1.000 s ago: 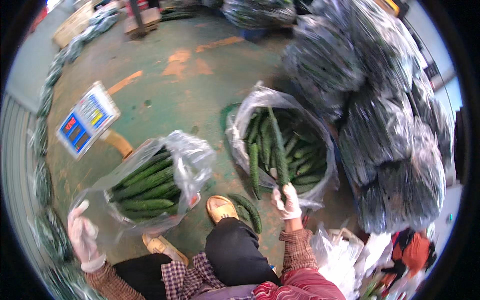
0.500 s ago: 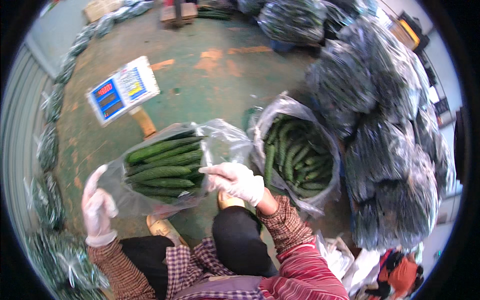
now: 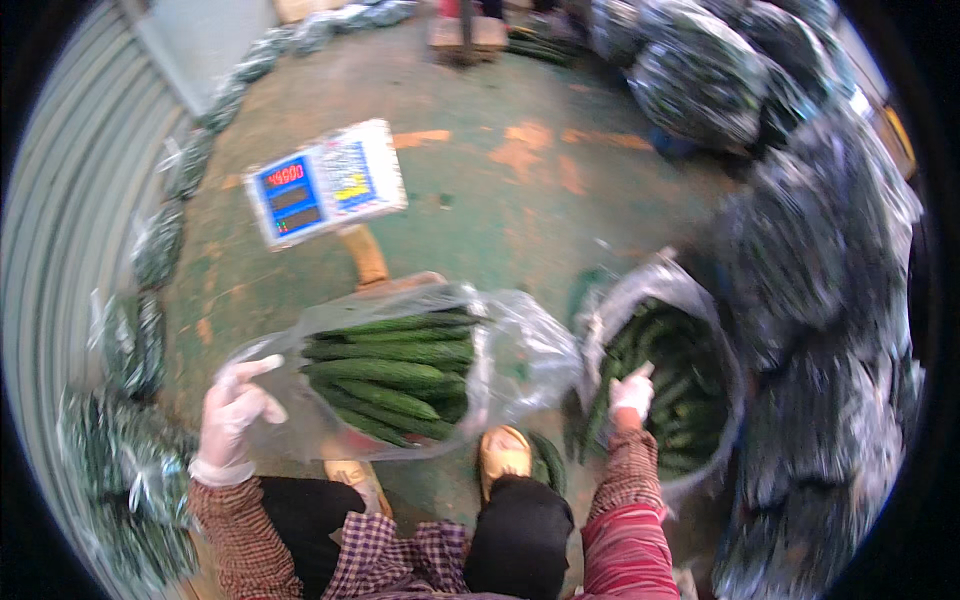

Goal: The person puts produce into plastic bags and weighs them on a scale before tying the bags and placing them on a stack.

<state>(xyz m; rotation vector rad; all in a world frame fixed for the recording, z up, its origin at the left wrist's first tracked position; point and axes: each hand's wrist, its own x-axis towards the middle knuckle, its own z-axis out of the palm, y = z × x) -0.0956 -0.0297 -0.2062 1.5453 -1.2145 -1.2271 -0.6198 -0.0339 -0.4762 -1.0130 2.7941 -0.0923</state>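
My left hand, in a thin white glove, is beside the left edge of a clear plastic bag. Its index finger points right and its fingers are apart. Long green cucumbers lie side by side in the bag's mouth. Farther right, my gloved right hand is over a second, round-mouthed plastic bag full of cucumbers. One finger of it stretches forward, the others are partly hidden; I see nothing held. One cucumber leans at that bag's left rim.
A digital scale's display stands on a post behind the left bag. Filled plastic bags are piled along the right, and more bagged cucumbers line the left wall. My shoes are close to the left bag.
My right hand has moved from the right edge of the left bag over to the cucumbers in the right bag. My left hand stays by its bag. The view has shifted left.
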